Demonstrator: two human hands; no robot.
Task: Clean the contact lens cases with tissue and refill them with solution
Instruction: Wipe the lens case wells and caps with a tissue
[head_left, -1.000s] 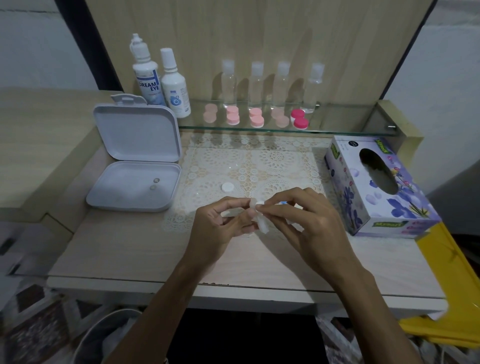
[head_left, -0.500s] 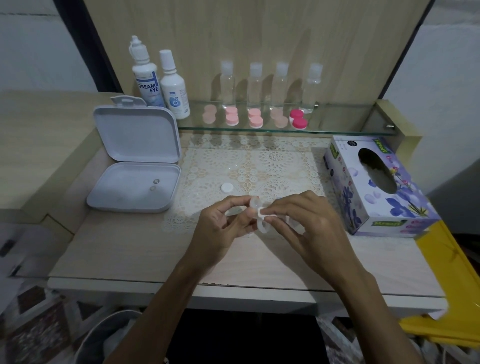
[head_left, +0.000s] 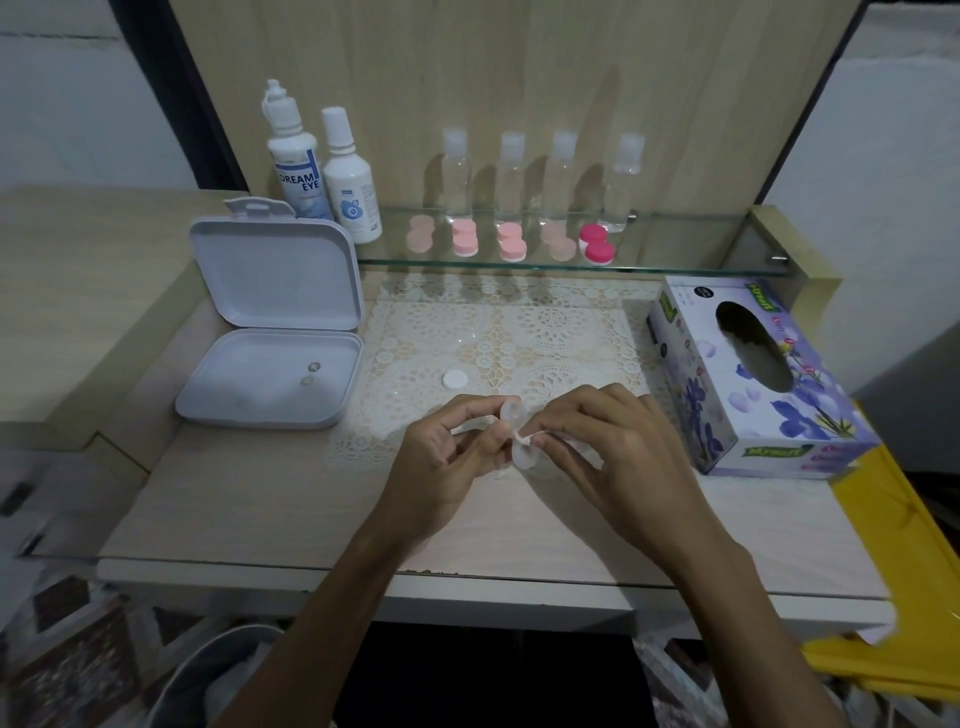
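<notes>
Hands meet above the front of the lace mat on the counter. Left hand pinches a clear contact lens case between thumb and fingertips, both cups uncapped, one above the other. Right hand pinches a small wad of white tissue against the case where the two cups join. One loose white cap lies on the mat just beyond the left hand.

On the glass shelf at the back stand two white solution bottles at the left and four clear bottles in a row. In front of the clear bottles sit five more lens cases, pale pink to magenta. An open white box lies at the left of the counter with two small round things in its tray; what they are is too small to tell. One flowered tissue box sits at the right.
</notes>
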